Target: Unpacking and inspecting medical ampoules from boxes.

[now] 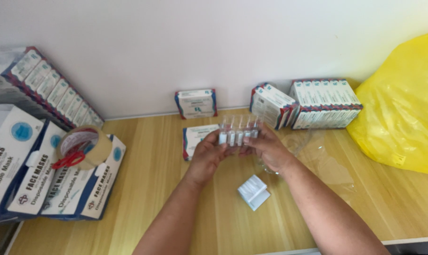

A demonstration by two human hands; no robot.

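Observation:
Both my hands hold up a clear plastic tray of several small glass ampoules (239, 130) above the wooden table (148, 189). My left hand (208, 156) grips its left end and my right hand (269, 150) grips its right end. Under the hands a small white, red and blue medicine box (193, 137) lies flat. A folded white paper leaflet (253, 191) rests on the table nearer to me, between my forearms.
More small medicine boxes stand by the wall: one alone (196, 103), a leaning one (270, 105) and a row (325, 103). Face-mask boxes (30, 174) with a tape roll (83, 146) and red scissors sit left. A yellow plastic bag (405, 104) and clear wrap (318, 156) lie right.

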